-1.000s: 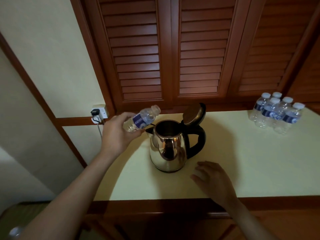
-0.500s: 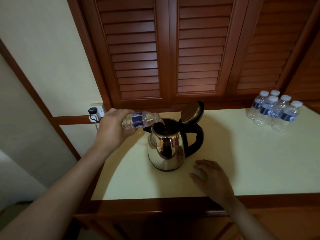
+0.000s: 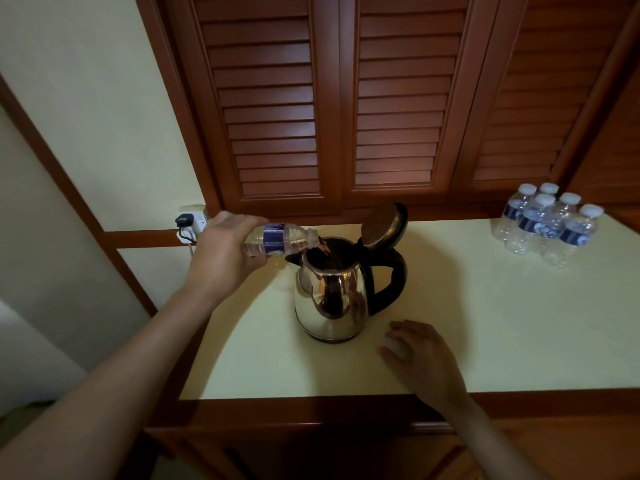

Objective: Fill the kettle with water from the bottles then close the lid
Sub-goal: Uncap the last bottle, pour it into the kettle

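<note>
A shiny steel kettle (image 3: 329, 299) with a black handle stands on the pale counter (image 3: 502, 323), its lid (image 3: 381, 226) hinged up and open. My left hand (image 3: 225, 254) grips a small clear water bottle (image 3: 280, 239) with a blue label. The bottle lies almost level, its uncapped mouth over the kettle's opening, and water runs in. My right hand (image 3: 422, 358) rests on the counter just right of the kettle's base. Its fingers curl around a small pale round thing that looks like the bottle cap (image 3: 394, 345).
Several capped water bottles (image 3: 547, 225) stand grouped at the counter's back right. A wall socket with a black plug (image 3: 188, 221) sits at the left behind my left hand. Brown louvred doors rise behind the counter, and a wooden edge runs along its front.
My left hand has tipped the bottle from slanting upward to nearly level and moved its mouth over the kettle's opening; water now pours. My right hand has stayed put.
</note>
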